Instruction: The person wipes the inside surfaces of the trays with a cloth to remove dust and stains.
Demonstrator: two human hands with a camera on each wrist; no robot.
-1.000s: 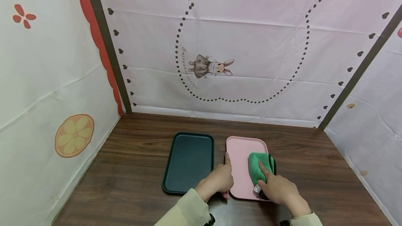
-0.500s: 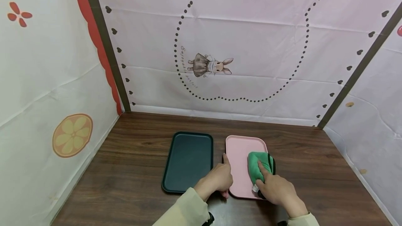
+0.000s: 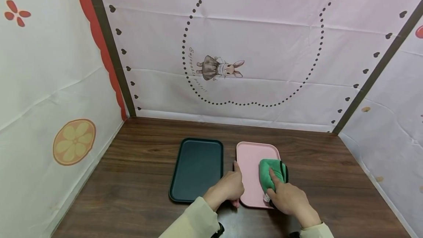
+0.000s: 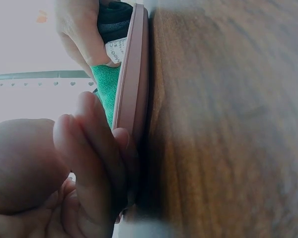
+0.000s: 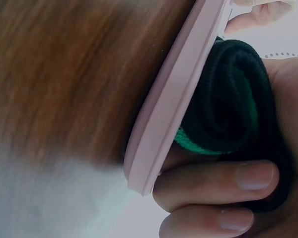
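Observation:
A folded green towel (image 3: 267, 173) with black edging lies on the right part of the pink tray (image 3: 248, 157). My right hand (image 3: 290, 198) grips its near right end, index finger stretched over the green cloth. In the right wrist view, fingers curl round the dark rolled end (image 5: 223, 99) beside the tray's rim. A white label (image 4: 116, 50) shows by the right thumb in the left wrist view. My left hand (image 3: 228, 186) is at the pink tray's left edge, index finger pointing forward along it. Its other fingers (image 4: 87, 144) touch the tray's side.
A dark green tray (image 3: 198, 168) lies left of the pink one, close to my left forearm. Both stand on a brown wood-grain table (image 3: 142, 179). Printed white cloth walls (image 3: 277, 58) close off the back and both sides.

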